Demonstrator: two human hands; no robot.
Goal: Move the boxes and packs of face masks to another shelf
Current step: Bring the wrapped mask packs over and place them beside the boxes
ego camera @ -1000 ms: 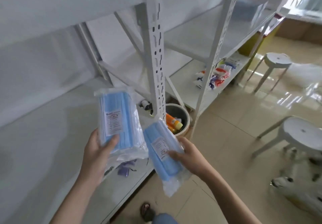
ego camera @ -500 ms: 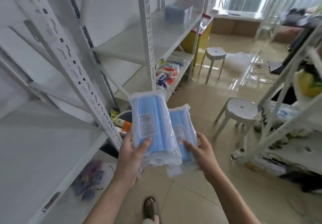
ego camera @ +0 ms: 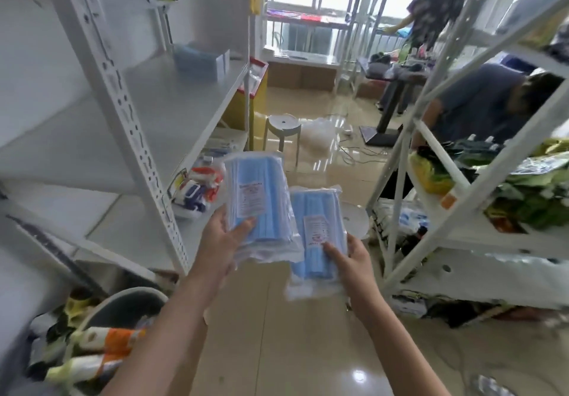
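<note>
Holding one clear plastic pack of blue face masks (ego camera: pixel 257 198) upright over the aisle floor, the left hand (ego camera: pixel 223 241) has its grip clenched on the pack's lower end, thumb across the front. Just beside it and lower, the right hand (ego camera: pixel 351 257) grips a second clear pack of blue face masks (ego camera: pixel 317 229), thumb on its white label, whose print is too blurred to read. To the left stands a white metal shelf unit (ego camera: pixel 184 93) with a blurred pale-blue box (ego camera: pixel 200 60) on its middle board. A grey round bin (ego camera: pixel 123 309) is cut off at the lower left edge.
</note>
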